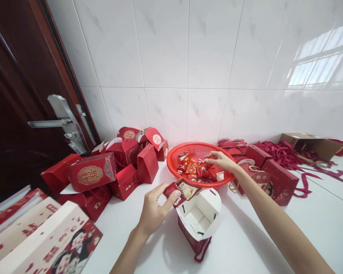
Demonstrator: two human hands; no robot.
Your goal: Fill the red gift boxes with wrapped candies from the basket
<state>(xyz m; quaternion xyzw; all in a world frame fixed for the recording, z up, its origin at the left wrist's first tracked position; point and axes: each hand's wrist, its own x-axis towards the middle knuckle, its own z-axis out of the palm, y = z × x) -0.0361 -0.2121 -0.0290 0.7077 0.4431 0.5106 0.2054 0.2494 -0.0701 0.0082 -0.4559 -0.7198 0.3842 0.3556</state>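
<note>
My left hand (157, 207) is closed on a small red wrapped packet (170, 189). A flat snack packet (188, 189) with a cream-coloured picture is pinched along with it, above the near rim of a red plastic basket (171, 161). Inside the basket lie several red wrapped sweets (192, 167). Over these reaches my right hand (222, 160), fingers apart, with nothing visible in it. Just right of my left hand, an upright gift box (201, 213) stands with its top flaps spread; its white inside shows no contents. A dark red cord hangs at its front.
Folded red gift boxes (93, 175) are heaped at the left by a brown door (17, 95). Larger printed boxes (54, 236) sit front left. More red boxes (279, 182), dark red ribbons (279, 154) and a cardboard box (316, 146) are at the right. A tiled wall (165, 57) stands behind.
</note>
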